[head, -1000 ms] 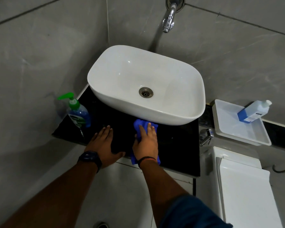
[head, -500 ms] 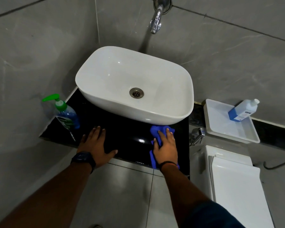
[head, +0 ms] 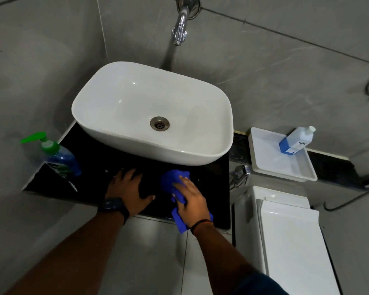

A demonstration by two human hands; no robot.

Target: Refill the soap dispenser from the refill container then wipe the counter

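From the head camera, a glossy black worktop juts from a corner of matte grey tiled walls, and a smooth white ceramic basin, a rounded rectangle with a ringed metal drain, sits on top of it. A curved chrome tap comes out of the wall above the basin.

The right hand lies palm down just in front of the basin, fingers spread and pressing a crumpled blue cloth flat against the worktop. The cloth looks soft and fuzzy; one bunched end sticks out past the fingertips and the other hangs over the front edge beside the wrist, which wears a thin dark band. The left hand rests flat and empty on the worktop in front of the basin, fingers splayed, with a dark watch on the wrist.

The soap dispenser stands on the worktop to the left of the basin, a clear rounded bottle of blue liquid with a green pump top and a green label. The refill bottle lies tilted in a shallow white plastic tray well to the right of the basin; it is squarish, translucent with blue liquid, and has a white cap. A white toilet tank with a smooth lid sits in front of the tray.
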